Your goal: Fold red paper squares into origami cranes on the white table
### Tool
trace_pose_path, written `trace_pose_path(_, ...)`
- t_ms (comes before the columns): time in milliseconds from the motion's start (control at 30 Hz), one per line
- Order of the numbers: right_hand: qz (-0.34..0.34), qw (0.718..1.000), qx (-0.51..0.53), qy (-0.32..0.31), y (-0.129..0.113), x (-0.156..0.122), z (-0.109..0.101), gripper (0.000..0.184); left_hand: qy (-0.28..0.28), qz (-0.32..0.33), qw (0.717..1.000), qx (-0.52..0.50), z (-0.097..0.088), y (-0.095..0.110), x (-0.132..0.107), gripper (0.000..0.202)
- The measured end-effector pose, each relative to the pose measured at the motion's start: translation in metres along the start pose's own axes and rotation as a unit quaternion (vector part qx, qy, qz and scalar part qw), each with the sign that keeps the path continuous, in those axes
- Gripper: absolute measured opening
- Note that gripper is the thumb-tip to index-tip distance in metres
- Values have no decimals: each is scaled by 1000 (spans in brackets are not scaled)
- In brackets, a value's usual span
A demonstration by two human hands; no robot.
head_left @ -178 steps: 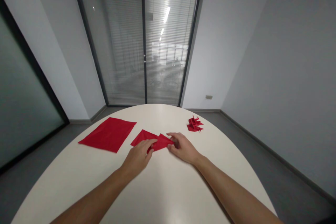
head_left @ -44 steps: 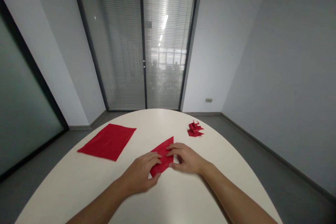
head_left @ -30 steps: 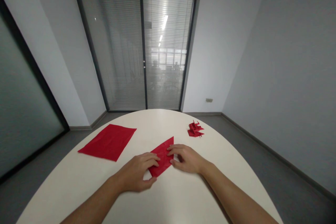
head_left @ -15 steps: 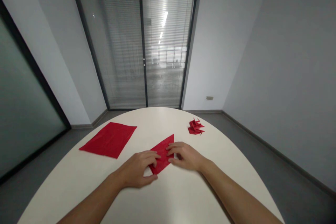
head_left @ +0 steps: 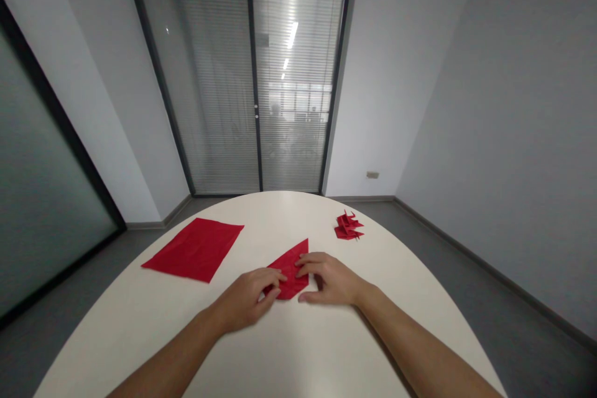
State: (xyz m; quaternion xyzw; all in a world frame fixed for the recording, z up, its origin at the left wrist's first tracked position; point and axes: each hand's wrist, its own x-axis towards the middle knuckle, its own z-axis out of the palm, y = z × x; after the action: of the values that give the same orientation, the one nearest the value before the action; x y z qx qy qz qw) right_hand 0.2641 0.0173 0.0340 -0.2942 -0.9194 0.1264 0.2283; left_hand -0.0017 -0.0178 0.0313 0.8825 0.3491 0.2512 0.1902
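A folded piece of red paper (head_left: pixel 288 264) lies on the white table between my hands, one corner pointing to the far right. My left hand (head_left: pixel 246 300) is closed at its near left edge, with the thumb against the near fold and the fingers over the top. Part of that edge is hidden under the fingers. My right hand (head_left: pixel 334 281) rests its fingertips on the paper's right side. Its thumb stands apart from those fingers, just off the paper's near edge, so this hand is open.
A flat red sheet (head_left: pixel 196 250) lies on the left of the round white table (head_left: pixel 275 357). Several folded red paper cranes (head_left: pixel 347 226) sit close together at the far right. Beyond the table stand a glass door with blinds (head_left: pixel 224 87) and pale walls.
The paper's near corner has been turned up, so its near edge now lies farther from me. My left thumb has moved up and in against it. The right thumb has dropped slightly nearer.
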Motion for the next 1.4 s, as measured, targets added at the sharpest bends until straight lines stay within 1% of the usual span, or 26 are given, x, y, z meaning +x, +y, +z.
trace_pose_path(67,-2,1000,-9,1,-1,1,1,39,12,-30,999,-16,-2,2,0,24)
trace_pose_path(133,-5,1000,-17,3,-2,2,1,30,15,-53,998,-28,-4,4,0,26)
trace_pose_path(233,-14,1000,-20,3,-4,4,2,18,16,-65,997,-33,-6,6,-1,21)
trace_pose_path(267,-16,1000,-19,4,-4,4,2,17,17,-65,997,-29,-6,6,-1,20)
trace_pose_path(367,-12,1000,-10,10,-4,5,3,14,37,-80,996,-10,-3,4,0,28)
trace_pose_path(467,-5,1000,1,13,-6,5,5,13,68,-120,990,3,1,1,2,17)
trace_pose_path(600,4,1000,19,11,-11,7,7,14,105,-165,980,20,7,-2,6,20)
trace_pose_path(700,31,999,22,19,-13,7,10,8,128,-183,974,36,10,-5,9,17)
trace_pose_path(733,45,998,21,23,-13,7,11,9,134,-188,972,43,11,-7,9,15)
trace_pose_path(800,71,997,20,31,-13,7,13,25,142,-195,969,61,12,-10,10,14)
trace_pose_path(867,75,996,24,32,-14,6,13,40,150,-188,966,91,13,-12,11,23)
trace_pose_path(933,54,998,29,28,-14,7,14,44,157,-158,966,128,14,-13,11,33)
trace_pose_path(1000,35,999,28,27,-14,7,13,39,147,-113,971,148,17,-10,10,36)
trace_pose_path(1067,28,999,21,24,-14,8,13,33,116,-76,980,143,20,-6,8,35)
trace_pose_path(1133,23,999,11,19,-14,9,12,31,86,-63,985,135,25,-2,6,36)
trace_pose_path(1200,14,1000,-1,11,-15,10,11,31,56,-64,986,140,28,-1,4,40)
trace_pose_path(1400,-2,999,-41,-10,-16,11,9,33,-10,-117,975,189,30,-5,3,54)
